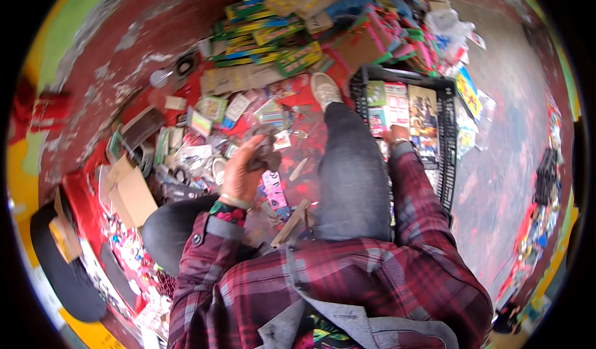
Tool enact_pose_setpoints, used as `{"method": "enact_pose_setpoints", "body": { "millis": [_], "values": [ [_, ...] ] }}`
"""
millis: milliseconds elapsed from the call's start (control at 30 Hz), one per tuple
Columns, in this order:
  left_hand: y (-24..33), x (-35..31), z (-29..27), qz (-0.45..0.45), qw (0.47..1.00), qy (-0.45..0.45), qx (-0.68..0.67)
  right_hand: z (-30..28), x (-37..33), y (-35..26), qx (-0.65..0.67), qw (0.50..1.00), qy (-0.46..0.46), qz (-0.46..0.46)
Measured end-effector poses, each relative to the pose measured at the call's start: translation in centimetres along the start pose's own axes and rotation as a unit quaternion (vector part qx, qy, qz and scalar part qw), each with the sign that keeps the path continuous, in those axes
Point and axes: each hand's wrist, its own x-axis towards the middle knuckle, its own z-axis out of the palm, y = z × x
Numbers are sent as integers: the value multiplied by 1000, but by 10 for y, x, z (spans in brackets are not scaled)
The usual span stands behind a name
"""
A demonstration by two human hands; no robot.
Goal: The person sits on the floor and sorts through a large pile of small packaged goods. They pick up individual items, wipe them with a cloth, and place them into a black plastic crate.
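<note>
My left hand [241, 174] is raised over the littered floor, its fingers wrapped round a crumpled grey-brown cloth [267, 149]. Below that hand a pink card with dark print [274, 189] lies on the floor. My right hand [396, 134] reaches into a black plastic crate [448, 163], close to its left side. Its fingers look curled down against a red and white box [397, 100], and what they hold, if anything, is hidden. Flat packs and a picture-covered box [423, 108] fill the far part of the crate.
Stacked green and yellow packs [261, 32] lie against the far wall. Clear and white plastic bags [448, 31] sit beyond the crate. Small packets and an open cardboard box [131, 194] crowd the left. A wooden strip [290, 223] lies between my legs.
</note>
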Motion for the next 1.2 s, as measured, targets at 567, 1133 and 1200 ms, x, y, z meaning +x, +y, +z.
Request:
{"method": "enact_pose_setpoints", "body": {
  "millis": [567,1133,1200],
  "values": [
    [56,-62,62,58,956,-175,-230,-170,-221,-287,345,764,93,-537],
    [49,115,-197,95,913,394,-44,-195,-170,-286,865,462,-154,-125],
    [38,148,-242,76,914,386,98,-199,-172,-287,871,451,-163,-102]
  ]
}}
